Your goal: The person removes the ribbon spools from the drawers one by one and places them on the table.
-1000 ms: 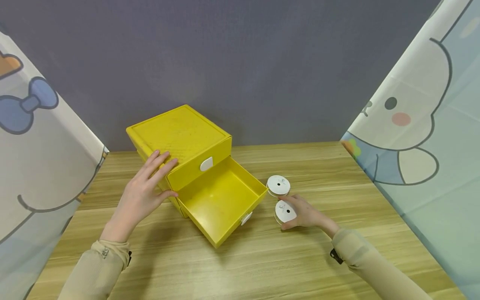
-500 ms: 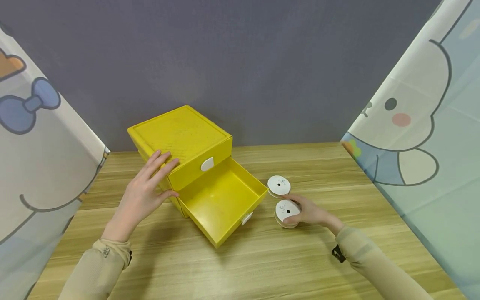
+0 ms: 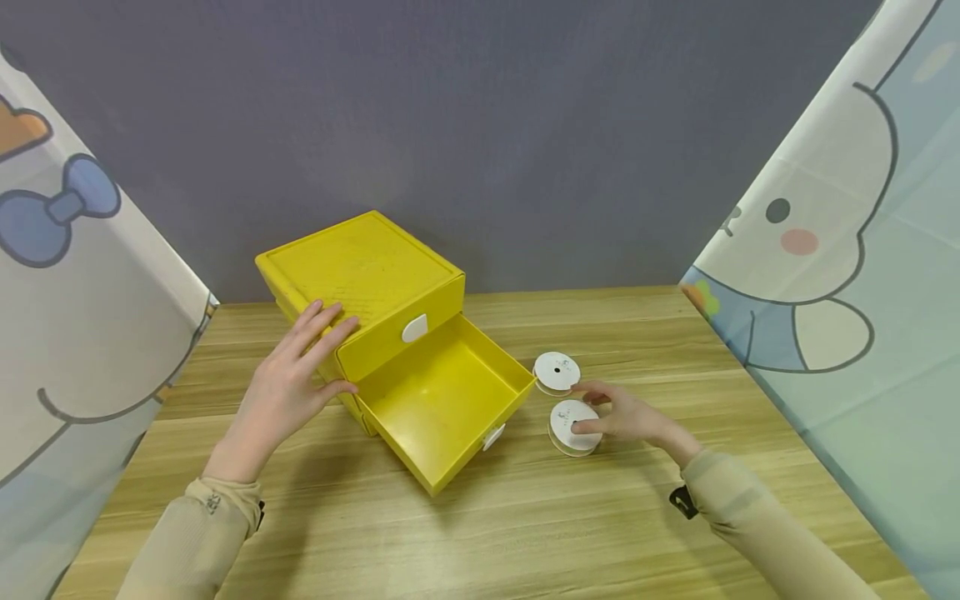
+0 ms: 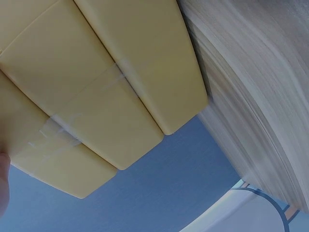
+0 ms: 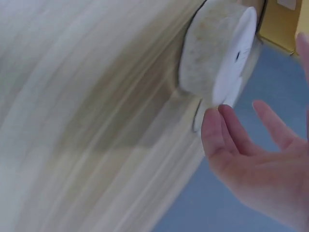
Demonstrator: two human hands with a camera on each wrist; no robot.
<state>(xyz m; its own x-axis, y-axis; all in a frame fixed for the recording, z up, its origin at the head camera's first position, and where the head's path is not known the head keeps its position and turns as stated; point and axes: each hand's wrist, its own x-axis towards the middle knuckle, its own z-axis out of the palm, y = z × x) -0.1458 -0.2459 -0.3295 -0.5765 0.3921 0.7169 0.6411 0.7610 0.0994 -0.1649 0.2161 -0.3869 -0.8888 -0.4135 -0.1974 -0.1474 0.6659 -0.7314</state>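
A yellow drawer cabinet (image 3: 367, 271) stands left of centre in the head view, its pulled-out drawer (image 3: 442, 400) showing a bare floor. My left hand (image 3: 288, 387) rests on the cabinet's near left top edge, fingers spread and thumb by the drawer's side. Two white-faced ribbon spools lie flat to the right. My right hand (image 3: 633, 417) hovers at the nearer spool (image 3: 566, 421), thumb over its top and fingers past its far side. In the right wrist view the fingers are loosely bent, not round the spool (image 5: 219, 53). The farther spool (image 3: 555, 369) sits just behind.
Under everything is a wood-grain table (image 3: 525, 533). A grey wall (image 3: 570, 150) closes the back, with cartoon-printed cloths (image 3: 825, 208) at both sides. The drawer's front corner juts toward the table's front. Seams between stacked drawer units show in the left wrist view.
My right hand has loosened from the nearer spool and drawn slightly right, its thumb lifting over the top. The spools and my left hand have stayed where they were.
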